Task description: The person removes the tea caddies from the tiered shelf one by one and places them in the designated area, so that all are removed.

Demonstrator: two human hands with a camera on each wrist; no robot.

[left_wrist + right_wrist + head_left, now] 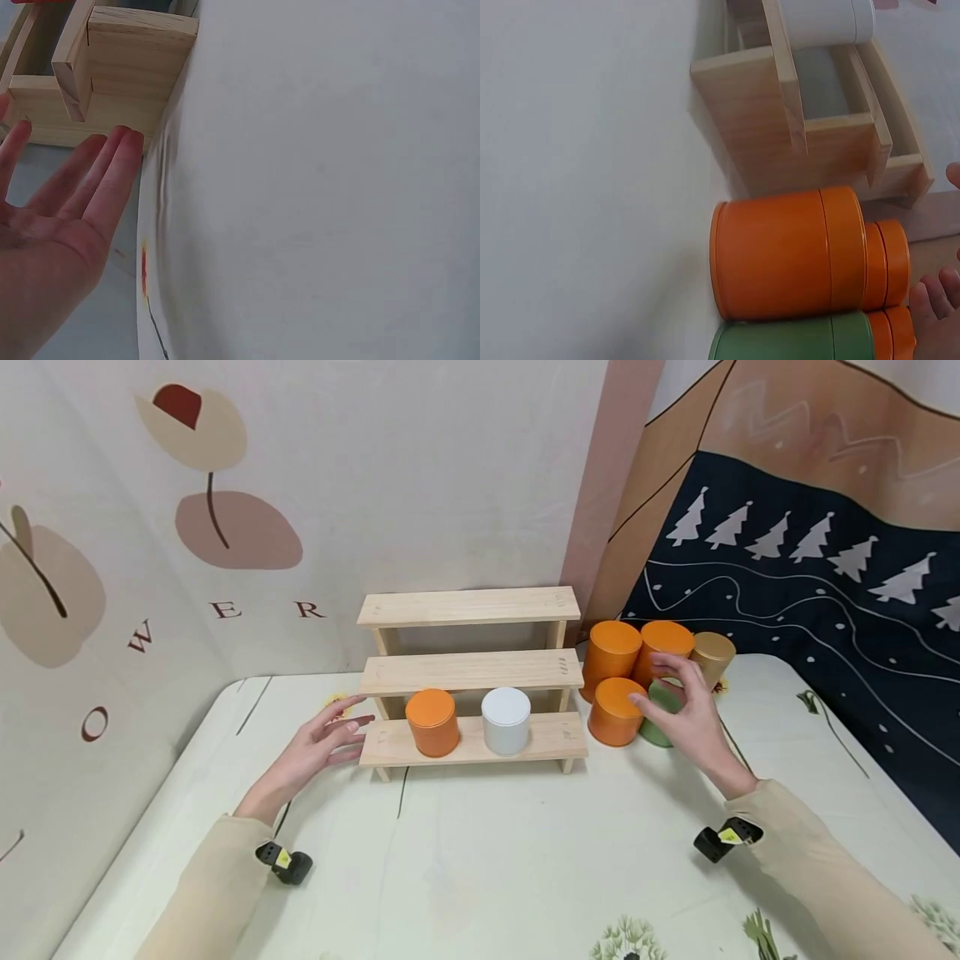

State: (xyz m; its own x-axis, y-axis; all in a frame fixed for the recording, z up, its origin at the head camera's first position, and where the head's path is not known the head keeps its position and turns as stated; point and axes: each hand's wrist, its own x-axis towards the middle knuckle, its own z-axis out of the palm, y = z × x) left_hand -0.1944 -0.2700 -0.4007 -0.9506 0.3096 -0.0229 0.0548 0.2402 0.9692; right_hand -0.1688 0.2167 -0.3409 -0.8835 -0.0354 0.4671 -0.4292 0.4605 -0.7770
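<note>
A three-tier wooden stand (472,672) is on the table, with a short orange tin (432,727) and a white tin (506,722) on its lowest step. My left hand (311,752) is beside the stand's left end, fingers extended and holding nothing; whether they touch the wood I cannot tell. On the right, my right hand (693,718) hovers over a green tin (657,718), thumb and fingers apart. Its thumb is near another short orange tin (615,718). In the right wrist view, that orange tin (780,255) and the green tin (795,341) lie side by side, with fingertips (937,292) beyond their lids.
Behind the near tins are two taller orange tins (611,647) and a gold tin (714,650). A printed cloth (465,468) hangs behind the stand, and a dark tree-patterned cloth (787,585) borders the right side. A pale tablecloth (480,860) covers the table.
</note>
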